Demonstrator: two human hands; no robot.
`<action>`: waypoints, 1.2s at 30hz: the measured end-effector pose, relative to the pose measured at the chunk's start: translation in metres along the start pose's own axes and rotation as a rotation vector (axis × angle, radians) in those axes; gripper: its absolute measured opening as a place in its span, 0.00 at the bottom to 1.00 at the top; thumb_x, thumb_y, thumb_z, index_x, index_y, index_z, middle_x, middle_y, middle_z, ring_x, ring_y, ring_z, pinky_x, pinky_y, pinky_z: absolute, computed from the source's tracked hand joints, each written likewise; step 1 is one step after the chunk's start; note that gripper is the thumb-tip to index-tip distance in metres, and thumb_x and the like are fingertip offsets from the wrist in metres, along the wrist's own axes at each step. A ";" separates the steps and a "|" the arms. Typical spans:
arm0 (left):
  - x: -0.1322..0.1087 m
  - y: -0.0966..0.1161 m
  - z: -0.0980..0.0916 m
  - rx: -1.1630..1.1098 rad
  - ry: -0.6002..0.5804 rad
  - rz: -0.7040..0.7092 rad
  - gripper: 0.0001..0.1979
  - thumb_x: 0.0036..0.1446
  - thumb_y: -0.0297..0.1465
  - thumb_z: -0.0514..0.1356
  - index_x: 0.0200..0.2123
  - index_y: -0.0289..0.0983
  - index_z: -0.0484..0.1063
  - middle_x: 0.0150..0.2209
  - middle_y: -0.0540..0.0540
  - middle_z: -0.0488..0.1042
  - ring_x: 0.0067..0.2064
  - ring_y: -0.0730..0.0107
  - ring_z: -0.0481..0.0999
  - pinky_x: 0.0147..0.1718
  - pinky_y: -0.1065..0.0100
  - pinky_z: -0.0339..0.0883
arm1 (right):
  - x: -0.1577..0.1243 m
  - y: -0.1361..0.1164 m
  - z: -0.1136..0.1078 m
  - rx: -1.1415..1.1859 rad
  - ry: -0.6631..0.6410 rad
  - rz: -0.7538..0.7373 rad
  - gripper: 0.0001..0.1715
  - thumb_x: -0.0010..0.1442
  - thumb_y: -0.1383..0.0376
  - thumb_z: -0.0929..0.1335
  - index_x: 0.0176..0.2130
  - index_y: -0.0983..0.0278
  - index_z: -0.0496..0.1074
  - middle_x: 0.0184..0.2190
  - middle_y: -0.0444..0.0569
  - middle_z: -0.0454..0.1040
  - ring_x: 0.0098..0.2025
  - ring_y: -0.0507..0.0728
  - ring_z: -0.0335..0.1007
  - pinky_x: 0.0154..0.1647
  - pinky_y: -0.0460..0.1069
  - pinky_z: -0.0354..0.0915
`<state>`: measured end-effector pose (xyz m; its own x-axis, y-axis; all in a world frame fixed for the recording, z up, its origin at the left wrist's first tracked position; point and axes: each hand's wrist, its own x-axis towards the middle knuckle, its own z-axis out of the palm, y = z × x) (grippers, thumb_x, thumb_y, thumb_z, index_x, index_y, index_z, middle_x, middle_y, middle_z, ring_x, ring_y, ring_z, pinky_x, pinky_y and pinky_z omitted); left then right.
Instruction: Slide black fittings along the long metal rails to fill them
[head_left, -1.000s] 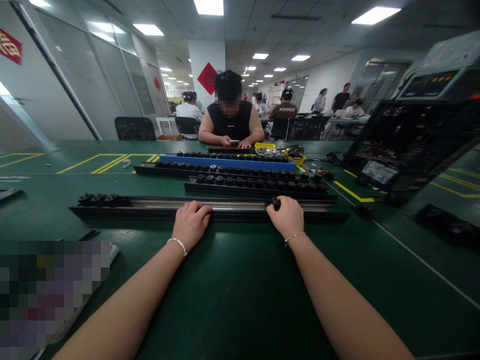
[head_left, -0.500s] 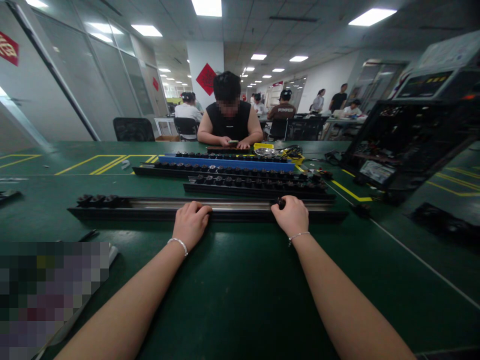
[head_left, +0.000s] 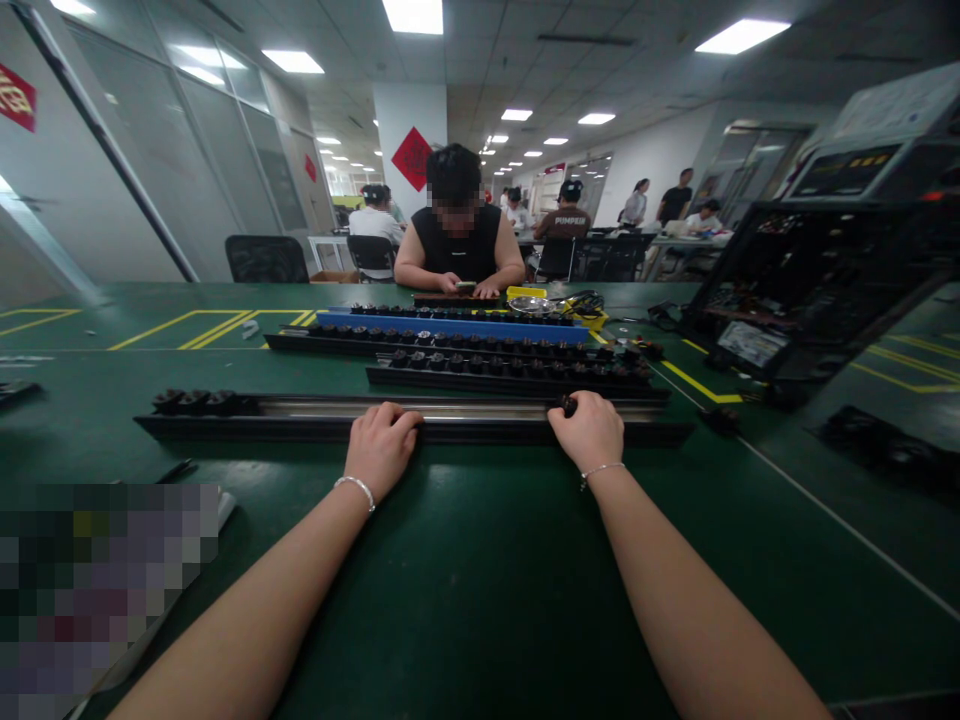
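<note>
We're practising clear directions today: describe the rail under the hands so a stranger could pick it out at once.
Start with the green table, where several long rails lie crosswise. Take the nearest, a black rail under the left hand and right hand. Unlike the others, it shows a long bare silvery strip, with dark knobs bunched at its left end.

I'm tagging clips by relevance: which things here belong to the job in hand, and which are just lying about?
Likely part of the job:
long black rail, left hand on it
small black piece, in the right hand
black pieces at the rail's left end

Apparently just lying about:
blue rail, though possibly related
yellow tray
open black case
</note>
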<state>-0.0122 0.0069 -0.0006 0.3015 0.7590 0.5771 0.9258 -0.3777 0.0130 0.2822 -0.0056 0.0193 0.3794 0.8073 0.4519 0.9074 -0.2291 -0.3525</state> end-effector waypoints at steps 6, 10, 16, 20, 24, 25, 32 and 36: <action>0.001 0.000 -0.001 0.004 0.006 0.010 0.10 0.57 0.32 0.54 0.39 0.43 0.73 0.38 0.45 0.69 0.40 0.60 0.67 0.37 0.62 0.60 | 0.002 0.001 -0.001 -0.010 -0.009 0.023 0.17 0.50 0.61 0.61 0.37 0.66 0.70 0.38 0.55 0.72 0.43 0.61 0.64 0.43 0.54 0.57; 0.000 0.000 0.000 0.015 0.005 0.010 0.10 0.57 0.32 0.54 0.39 0.43 0.73 0.37 0.45 0.69 0.40 0.61 0.67 0.37 0.62 0.60 | 0.004 0.004 -0.002 -0.040 -0.047 0.068 0.17 0.50 0.60 0.61 0.38 0.66 0.70 0.38 0.55 0.72 0.43 0.61 0.64 0.42 0.53 0.57; 0.000 0.000 0.000 0.019 0.009 0.014 0.10 0.57 0.32 0.54 0.39 0.43 0.74 0.36 0.45 0.69 0.40 0.60 0.66 0.37 0.62 0.60 | 0.008 0.010 -0.006 -0.066 -0.048 0.113 0.20 0.50 0.60 0.61 0.41 0.66 0.70 0.41 0.56 0.71 0.45 0.62 0.63 0.46 0.54 0.55; 0.000 0.000 0.000 0.020 0.011 0.019 0.10 0.57 0.31 0.54 0.39 0.43 0.74 0.36 0.45 0.69 0.40 0.60 0.66 0.37 0.62 0.60 | 0.009 0.014 -0.007 -0.067 -0.040 0.138 0.21 0.50 0.60 0.60 0.40 0.66 0.70 0.41 0.55 0.71 0.45 0.62 0.64 0.49 0.56 0.54; 0.001 -0.001 0.000 0.029 0.012 0.024 0.10 0.57 0.31 0.54 0.39 0.43 0.74 0.36 0.45 0.69 0.39 0.60 0.66 0.36 0.62 0.60 | 0.009 0.015 -0.007 -0.055 -0.040 0.143 0.21 0.50 0.59 0.60 0.41 0.67 0.70 0.41 0.55 0.71 0.45 0.62 0.63 0.49 0.56 0.53; 0.001 -0.001 0.001 0.029 0.013 0.026 0.10 0.57 0.31 0.54 0.39 0.43 0.74 0.36 0.45 0.69 0.39 0.60 0.66 0.36 0.62 0.60 | 0.009 0.015 -0.008 -0.053 -0.042 0.144 0.21 0.50 0.59 0.60 0.41 0.67 0.70 0.41 0.55 0.71 0.45 0.62 0.64 0.49 0.56 0.53; 0.001 -0.002 0.002 0.020 0.032 0.042 0.10 0.57 0.31 0.54 0.39 0.43 0.74 0.36 0.44 0.69 0.39 0.60 0.66 0.36 0.62 0.60 | 0.011 0.019 -0.008 -0.059 -0.039 0.163 0.22 0.50 0.59 0.60 0.41 0.67 0.71 0.41 0.56 0.71 0.45 0.62 0.64 0.49 0.56 0.54; 0.001 -0.002 0.001 0.012 0.027 0.036 0.10 0.57 0.31 0.53 0.39 0.43 0.74 0.36 0.44 0.70 0.39 0.60 0.66 0.37 0.61 0.61 | 0.014 0.025 -0.008 -0.072 -0.021 0.179 0.22 0.49 0.59 0.61 0.41 0.67 0.71 0.41 0.56 0.72 0.45 0.63 0.64 0.49 0.56 0.55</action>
<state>-0.0132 0.0087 -0.0009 0.3289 0.7302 0.5989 0.9171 -0.3983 -0.0180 0.3112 -0.0048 0.0236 0.5323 0.7616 0.3696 0.8368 -0.4074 -0.3657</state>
